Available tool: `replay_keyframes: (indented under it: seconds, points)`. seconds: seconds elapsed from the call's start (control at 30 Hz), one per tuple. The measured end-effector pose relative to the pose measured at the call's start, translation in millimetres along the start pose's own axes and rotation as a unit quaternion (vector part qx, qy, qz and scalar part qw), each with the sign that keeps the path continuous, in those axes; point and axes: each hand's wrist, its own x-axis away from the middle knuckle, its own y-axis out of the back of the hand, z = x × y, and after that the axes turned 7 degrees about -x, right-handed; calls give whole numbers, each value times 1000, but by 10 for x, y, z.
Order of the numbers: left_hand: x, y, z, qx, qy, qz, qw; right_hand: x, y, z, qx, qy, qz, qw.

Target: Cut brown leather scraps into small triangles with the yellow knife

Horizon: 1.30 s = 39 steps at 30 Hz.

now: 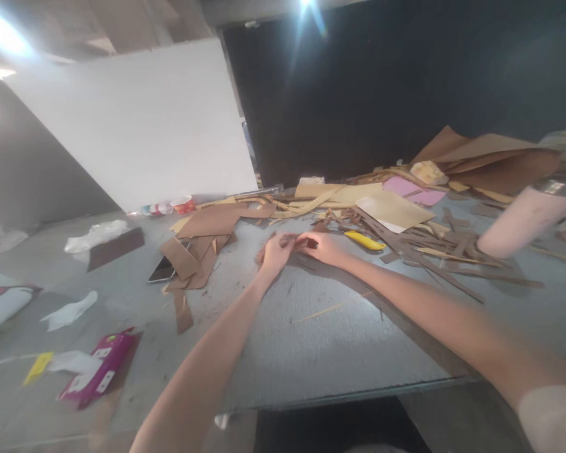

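No legible txt anywhere; labels on pink box [99,371] prob too blurred to read.

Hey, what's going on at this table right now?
A person is working with both hands at a grey table. The left hand and right hand meet over a small brown cardboard piece, pinching it between the fingertips. A yellow utility knife lies just beyond the right hand. Cardboard strips litter the right side, larger cardboard pieces and a phone lie to the left, and a magenta box sits near the front edge.
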Motion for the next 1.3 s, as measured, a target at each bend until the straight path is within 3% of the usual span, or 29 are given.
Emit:
replay_keyframes:
  seconds: [1.3]
  points:
    - [-20, -35, 88, 19, 7, 0, 1000, -3, -9, 15, 9, 10, -5, 1000]
